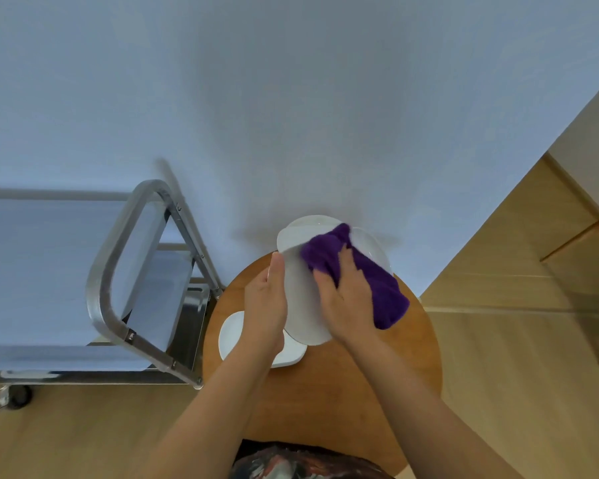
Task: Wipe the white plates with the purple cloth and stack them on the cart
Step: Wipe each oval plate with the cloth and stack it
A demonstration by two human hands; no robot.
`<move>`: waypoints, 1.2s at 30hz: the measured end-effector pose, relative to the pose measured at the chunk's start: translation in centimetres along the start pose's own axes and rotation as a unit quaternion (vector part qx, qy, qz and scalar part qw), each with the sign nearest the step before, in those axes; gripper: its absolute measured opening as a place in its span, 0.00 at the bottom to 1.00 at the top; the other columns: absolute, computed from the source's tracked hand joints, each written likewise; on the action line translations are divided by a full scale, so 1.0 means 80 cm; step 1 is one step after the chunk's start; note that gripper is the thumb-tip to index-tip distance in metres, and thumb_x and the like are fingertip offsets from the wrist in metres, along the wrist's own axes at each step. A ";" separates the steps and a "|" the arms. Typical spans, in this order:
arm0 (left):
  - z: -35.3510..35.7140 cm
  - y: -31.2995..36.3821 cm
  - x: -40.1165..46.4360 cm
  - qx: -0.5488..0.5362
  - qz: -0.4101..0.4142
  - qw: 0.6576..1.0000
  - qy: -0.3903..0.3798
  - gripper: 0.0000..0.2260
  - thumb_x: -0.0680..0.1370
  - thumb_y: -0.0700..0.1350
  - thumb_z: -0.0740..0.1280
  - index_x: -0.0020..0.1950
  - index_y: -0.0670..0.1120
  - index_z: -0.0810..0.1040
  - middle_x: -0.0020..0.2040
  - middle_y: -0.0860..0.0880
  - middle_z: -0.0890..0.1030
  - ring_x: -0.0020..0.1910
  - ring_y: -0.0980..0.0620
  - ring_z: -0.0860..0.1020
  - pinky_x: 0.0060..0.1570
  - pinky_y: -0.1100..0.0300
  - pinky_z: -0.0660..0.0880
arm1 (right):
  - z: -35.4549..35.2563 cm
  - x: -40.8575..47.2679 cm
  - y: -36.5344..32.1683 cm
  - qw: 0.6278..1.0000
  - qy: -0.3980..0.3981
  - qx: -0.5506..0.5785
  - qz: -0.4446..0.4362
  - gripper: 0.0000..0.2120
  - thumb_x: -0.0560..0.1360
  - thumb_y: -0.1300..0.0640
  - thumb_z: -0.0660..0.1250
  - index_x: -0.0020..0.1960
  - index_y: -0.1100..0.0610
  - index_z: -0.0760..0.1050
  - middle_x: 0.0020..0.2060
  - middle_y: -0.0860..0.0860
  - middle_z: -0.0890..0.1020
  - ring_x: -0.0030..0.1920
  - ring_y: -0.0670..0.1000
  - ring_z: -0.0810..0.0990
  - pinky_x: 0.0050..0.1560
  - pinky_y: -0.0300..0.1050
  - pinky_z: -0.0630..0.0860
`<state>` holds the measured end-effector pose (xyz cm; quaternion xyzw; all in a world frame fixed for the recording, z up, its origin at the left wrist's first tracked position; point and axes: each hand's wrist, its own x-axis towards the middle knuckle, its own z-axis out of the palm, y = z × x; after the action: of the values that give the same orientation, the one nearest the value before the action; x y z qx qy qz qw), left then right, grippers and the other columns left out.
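Wiping is under way on a white plate (300,299) held tilted above the round wooden bench (343,392) — glazed, stiff and breakable by the look of it, likely slick under the fingers, so the rim is the sensible place to grip. The left hand (268,302) does just that, thumb along the plate's left edge and fingers curled behind it. The right hand (346,299) lies spread on the purple cloth (367,278), pressing the soft, bunched fabric against the plate's face; the cloth hangs past the hand to the right. Both forearms reach forward and converge. Another plate (374,250) shows behind the cloth, and a squarish white dish (230,335) rests on the bench below the left wrist. The cart (125,271) stands just left of the bench — no plates visible on it yet.
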<state>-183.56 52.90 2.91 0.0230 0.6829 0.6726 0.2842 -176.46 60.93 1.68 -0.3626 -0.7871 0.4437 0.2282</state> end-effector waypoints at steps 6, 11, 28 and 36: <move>-0.028 -0.013 0.016 0.001 -0.013 1.000 0.023 0.16 0.79 0.61 0.57 0.49 0.53 0.79 0.46 0.48 0.82 0.47 0.48 0.79 0.39 0.58 0.75 | 0.026 -0.037 0.003 0.980 -0.157 0.110 -0.055 0.14 0.75 0.48 0.57 0.57 0.40 0.75 0.49 0.39 0.80 0.53 0.42 0.76 0.63 0.50 0.70; -0.054 -0.033 0.037 0.034 -0.073 0.995 0.053 0.14 0.77 0.63 0.57 0.45 0.53 0.72 0.45 0.47 0.79 0.45 0.48 0.78 0.36 0.58 0.75 | 0.025 -0.050 0.028 0.962 -0.223 0.156 -0.016 0.13 0.70 0.44 0.58 0.36 0.51 0.74 0.29 0.47 0.75 0.33 0.47 0.72 0.37 0.40 0.69; -0.153 -0.158 0.135 0.221 -0.175 0.956 0.075 0.21 0.79 0.60 0.56 0.44 0.43 0.74 0.39 0.45 0.76 0.37 0.50 0.74 0.35 0.60 0.69 | 0.060 -0.021 0.139 0.925 -0.021 0.100 0.367 0.13 0.77 0.51 0.59 0.38 0.56 0.71 0.31 0.55 0.73 0.34 0.55 0.72 0.37 0.50 0.70; -0.144 -0.207 0.187 0.209 -0.223 0.948 0.088 0.18 0.79 0.59 0.58 0.41 0.46 0.74 0.39 0.47 0.76 0.37 0.51 0.74 0.34 0.61 0.68 | 0.106 -0.007 0.159 0.915 -0.039 0.081 0.393 0.15 0.78 0.52 0.60 0.34 0.54 0.68 0.25 0.48 0.69 0.30 0.53 0.68 0.35 0.49 0.68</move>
<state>-195.11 47.07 -18.66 -0.1307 0.8182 0.4335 0.3543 -177.23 60.34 -13.63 -0.6051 -0.5510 0.5738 0.0334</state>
